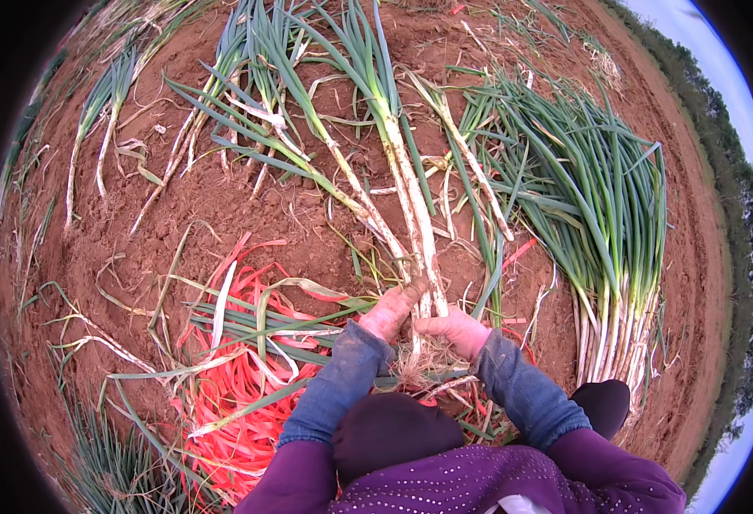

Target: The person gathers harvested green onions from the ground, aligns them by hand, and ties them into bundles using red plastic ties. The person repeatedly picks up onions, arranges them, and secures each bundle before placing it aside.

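Observation:
Several long spring onions [408, 193] with soil on their white stalks are held together in front of me. My left hand [392, 313] closes around the lower stalks from the left. My right hand [458, 329] grips the same stalks from the right, its thumb lying across them close to the roots. The stringy roots [415, 367] hang between my wrists, just above my dark-clad knee [397, 434]. The green leaves point away from me, some spreading to the left. Parts of the stalks are hidden behind my fingers.
A thick pile of spring onions [607, 270] lies at the right. Tangled red plastic strips [241, 392] lie at the left under loose leaves. More onions [190, 128] are scattered on the reddish soil [254, 225] beyond. Green leaves [116, 462] are at the lower left.

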The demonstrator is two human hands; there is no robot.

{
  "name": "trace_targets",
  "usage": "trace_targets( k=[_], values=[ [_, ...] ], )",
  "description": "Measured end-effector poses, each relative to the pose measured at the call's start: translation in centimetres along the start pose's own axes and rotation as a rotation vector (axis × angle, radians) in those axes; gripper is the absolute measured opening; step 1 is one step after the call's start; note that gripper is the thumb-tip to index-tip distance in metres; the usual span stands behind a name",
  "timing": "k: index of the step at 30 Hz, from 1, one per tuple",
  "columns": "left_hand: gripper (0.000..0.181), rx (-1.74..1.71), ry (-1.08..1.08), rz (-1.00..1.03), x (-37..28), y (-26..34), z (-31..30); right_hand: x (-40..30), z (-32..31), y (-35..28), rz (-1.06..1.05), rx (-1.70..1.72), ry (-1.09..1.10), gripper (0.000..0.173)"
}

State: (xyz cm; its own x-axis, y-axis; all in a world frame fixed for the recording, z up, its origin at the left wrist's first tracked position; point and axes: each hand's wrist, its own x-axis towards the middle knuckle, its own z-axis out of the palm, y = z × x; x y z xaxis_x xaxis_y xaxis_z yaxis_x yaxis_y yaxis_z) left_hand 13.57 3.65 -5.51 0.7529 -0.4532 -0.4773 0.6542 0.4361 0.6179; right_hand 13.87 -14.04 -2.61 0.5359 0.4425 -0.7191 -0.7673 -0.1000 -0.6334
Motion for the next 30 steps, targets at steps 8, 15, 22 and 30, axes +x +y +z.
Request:
trace_targets(
  k=[8, 15, 22, 30],
  values=[
    [0.074, -0.087, -0.202, 0.085, -1.4, -1.6, -1.4, -4.2, -2.0, -7.3, -0.166, -0.129, 0.113, 0.034],
    [0.059, -0.315, 0.046, 0.241, -5.3, -0.7, -1.6, -3.0, -0.8, -4.8, -0.112, -0.008, 0.097, 0.039],
    [0.025, -0.733, -0.084, 0.434, -6.6, 1.4, -4.7, -0.2, -1.3, -0.7, -0.068, 0.115, -0.002, 0.039],
    [0.047, -0.014, 1.53, 0.774, -24.9, 6.6, -26.8, -0.3, -7.0, -1.2, -0.154, -0.366, 0.307, 0.034]
  ],
)
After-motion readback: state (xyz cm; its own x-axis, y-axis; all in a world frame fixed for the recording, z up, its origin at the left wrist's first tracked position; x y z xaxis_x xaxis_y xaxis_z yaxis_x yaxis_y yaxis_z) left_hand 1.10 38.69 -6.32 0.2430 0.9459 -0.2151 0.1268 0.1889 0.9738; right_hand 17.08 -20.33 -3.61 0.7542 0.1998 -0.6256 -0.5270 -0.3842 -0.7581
